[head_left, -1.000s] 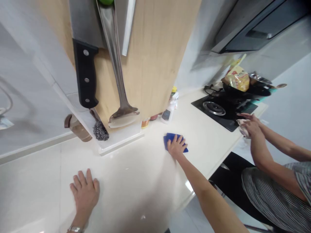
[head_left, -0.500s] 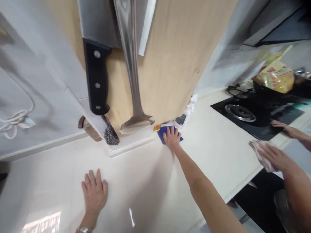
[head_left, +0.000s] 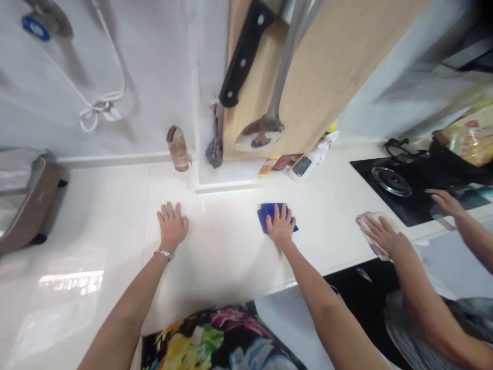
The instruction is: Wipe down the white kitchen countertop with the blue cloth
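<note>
My left hand [head_left: 172,224] lies palm down on the white countertop [head_left: 215,241], fingers spread, holding nothing. A bracelet [head_left: 164,254] circles that wrist. Under my right hand [head_left: 281,225] is a folded blue cloth [head_left: 263,220], pressed flat against the counter; the fingers are stretched out over it rather than wrapped round it. Behind the cloth, a white spray bottle [head_left: 308,163] leans beside some colourful packets [head_left: 282,162]. A wooden board [head_left: 319,67] rises above, with a black-handled knife [head_left: 242,61] and a metal spoon-shaped utensil [head_left: 283,77] in front of it.
On the right, a co-worker's hand [head_left: 389,236] presses a pale cloth [head_left: 379,252] on the counter; their other hand [head_left: 447,201] is over the black cooktop [head_left: 414,210]. A brown bottle [head_left: 177,149], a steel scrubber [head_left: 214,152] and a brown appliance [head_left: 29,205] stand near the wall.
My right hand has drawn the blue cloth away from the packets, towards the counter's front. The co-worker's pale cloth has moved further onto the counter. The view has shifted; my left hand stays flat.
</note>
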A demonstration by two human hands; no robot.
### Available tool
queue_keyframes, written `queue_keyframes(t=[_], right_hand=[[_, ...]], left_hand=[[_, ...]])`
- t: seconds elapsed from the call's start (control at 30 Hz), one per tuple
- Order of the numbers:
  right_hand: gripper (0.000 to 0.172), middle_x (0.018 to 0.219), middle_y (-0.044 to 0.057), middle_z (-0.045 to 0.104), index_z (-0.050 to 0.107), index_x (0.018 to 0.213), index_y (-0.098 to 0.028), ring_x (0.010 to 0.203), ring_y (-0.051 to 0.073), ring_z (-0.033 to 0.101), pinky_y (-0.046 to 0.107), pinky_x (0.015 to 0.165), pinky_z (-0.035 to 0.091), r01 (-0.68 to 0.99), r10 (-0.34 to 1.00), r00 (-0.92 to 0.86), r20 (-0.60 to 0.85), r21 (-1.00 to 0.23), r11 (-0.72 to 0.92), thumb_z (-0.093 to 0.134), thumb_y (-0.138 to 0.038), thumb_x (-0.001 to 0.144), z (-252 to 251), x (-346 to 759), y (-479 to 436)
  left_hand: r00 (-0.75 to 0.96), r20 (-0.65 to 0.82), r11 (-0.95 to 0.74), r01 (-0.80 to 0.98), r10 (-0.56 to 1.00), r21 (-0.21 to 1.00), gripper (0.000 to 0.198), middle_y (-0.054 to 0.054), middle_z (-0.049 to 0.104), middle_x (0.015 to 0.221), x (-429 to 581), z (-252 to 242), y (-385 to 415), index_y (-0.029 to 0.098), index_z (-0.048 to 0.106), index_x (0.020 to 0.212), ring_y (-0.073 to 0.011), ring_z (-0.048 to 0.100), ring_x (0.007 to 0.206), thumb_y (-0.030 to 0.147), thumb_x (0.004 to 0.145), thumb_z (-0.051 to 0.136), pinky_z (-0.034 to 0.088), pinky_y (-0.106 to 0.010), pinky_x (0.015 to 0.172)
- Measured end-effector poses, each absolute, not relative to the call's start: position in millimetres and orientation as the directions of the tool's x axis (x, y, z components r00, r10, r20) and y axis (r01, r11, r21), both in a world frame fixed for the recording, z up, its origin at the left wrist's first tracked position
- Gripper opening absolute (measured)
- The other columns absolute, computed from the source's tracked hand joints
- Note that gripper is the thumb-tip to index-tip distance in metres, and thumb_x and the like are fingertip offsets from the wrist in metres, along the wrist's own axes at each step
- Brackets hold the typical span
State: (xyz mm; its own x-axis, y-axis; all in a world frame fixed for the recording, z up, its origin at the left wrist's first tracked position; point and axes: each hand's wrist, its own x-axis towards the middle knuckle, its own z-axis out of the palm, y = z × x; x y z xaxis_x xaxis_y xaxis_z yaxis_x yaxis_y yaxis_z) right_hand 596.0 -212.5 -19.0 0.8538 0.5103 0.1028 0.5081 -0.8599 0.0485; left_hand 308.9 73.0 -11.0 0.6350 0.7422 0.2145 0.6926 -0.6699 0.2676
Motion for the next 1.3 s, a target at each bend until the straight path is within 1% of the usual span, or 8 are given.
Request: queue_keyframes(t=[0.4,0.57,0.73,0.87,1.0,1.13,1.23,1.3], right_hand=[[0.066,0.166,0.020,0.020,0.025,0.158,-0.013,0.151,0.042,0.020,0.065,0.117,0.024,0.460,0.459,0.881,0.115,0.016,-0.888,0.026,-0.046,0.101,-14.9,420.5,-237.8],[0.068,0.166,0.021,0.017,0.024,0.159,-0.014,0.152,0.043,0.014,0.066,0.116,0.024,0.558,0.555,0.826,0.096,-0.004,-0.830,0.033,-0.045,0.099,-13.9,362.7,-226.2],[0.067,0.168,0.014,0.017,0.026,0.159,-0.020,0.154,0.035,0.014,0.058,0.121,0.022,0.714,0.709,0.699,0.090,-0.028,-0.700,0.037,-0.047,0.099,-11.4,359.6,-252.9],[0.063,0.168,0.010,0.021,0.029,0.158,-0.023,0.154,0.031,0.018,0.054,0.123,0.022,0.684,0.679,0.727,0.106,-0.020,-0.729,0.034,-0.049,0.100,-13.0,389.9,-288.6],[0.063,0.166,0.011,0.026,0.030,0.157,-0.022,0.152,0.031,0.023,0.055,0.120,0.027,0.585,0.580,0.803,0.141,0.002,-0.811,0.030,-0.050,0.101,-17.8,421.0,-314.8],[0.064,0.163,0.018,0.029,0.030,0.157,-0.016,0.150,0.036,0.026,0.060,0.117,0.029,0.527,0.525,0.826,0.206,0.050,-0.849,0.026,-0.049,0.102,-23.3,428.1,-322.7],[0.065,0.163,0.023,0.027,0.029,0.157,-0.011,0.149,0.042,0.025,0.065,0.115,0.029,0.517,0.527,0.822,0.217,0.106,-0.849,0.023,-0.046,0.103,-25.7,412.1,-320.3],[0.065,0.163,0.024,0.024,0.027,0.157,-0.009,0.150,0.043,0.023,0.066,0.115,0.028,0.561,0.579,0.794,0.187,0.141,-0.816,0.023,-0.043,0.102,-25.2,394.8,-316.6]], left_hand=[[0.687,0.159,-0.686,0.620,0.709,0.382,0.064,-0.023,0.013,0.168,301.7,-16.7,73.6,0.005,0.035,0.154,-0.0456,0.002,0.154,0.036,0.098,0.037,0.006,-0.068,0.121],[0.720,0.076,-0.691,0.622,0.689,0.369,0.068,-0.023,0.010,0.168,301.2,-21.6,70.2,0.003,0.032,0.156,-0.0429,0.001,0.155,0.040,0.098,0.037,0.005,-0.064,0.123],[0.810,0.107,-0.792,0.522,0.576,0.316,0.064,-0.019,0.016,0.168,270.2,-17.2,57.9,0.012,0.033,0.157,-0.0359,0.007,0.157,0.042,0.100,0.033,0.005,-0.063,0.124],[0.852,0.074,-0.832,0.481,0.518,0.275,0.056,-0.010,0.028,0.166,213.7,-4.0,63.6,0.025,0.042,0.154,-0.0342,0.013,0.156,0.042,0.102,0.032,0.006,-0.065,0.124],[0.780,0.025,-0.759,0.601,0.626,0.252,0.056,-0.012,0.027,0.167,146.2,8.6,82.5,0.022,0.042,0.153,-0.0371,0.014,0.156,0.043,0.103,0.030,0.009,-0.066,0.123],[0.581,-0.012,-0.557,0.786,0.814,0.267,0.063,-0.021,0.022,0.166,83.6,13.4,93.5,0.012,0.036,0.155,-0.0440,0.010,0.154,0.047,0.104,0.024,0.010,-0.071,0.120],[0.481,0.005,-0.461,0.839,0.877,0.289,0.065,-0.023,0.021,0.166,54.2,9.4,85.8,0.010,0.034,0.155,-0.0458,0.008,0.154,0.049,0.104,0.026,0.011,-0.072,0.118],[0.461,0.080,-0.463,0.834,0.884,0.302,0.064,-0.023,0.019,0.166,47.0,5.1,75.3,0.008,0.033,0.155,-0.0442,0.007,0.154,0.047,0.104,0.028,0.009,-0.071,0.120]])
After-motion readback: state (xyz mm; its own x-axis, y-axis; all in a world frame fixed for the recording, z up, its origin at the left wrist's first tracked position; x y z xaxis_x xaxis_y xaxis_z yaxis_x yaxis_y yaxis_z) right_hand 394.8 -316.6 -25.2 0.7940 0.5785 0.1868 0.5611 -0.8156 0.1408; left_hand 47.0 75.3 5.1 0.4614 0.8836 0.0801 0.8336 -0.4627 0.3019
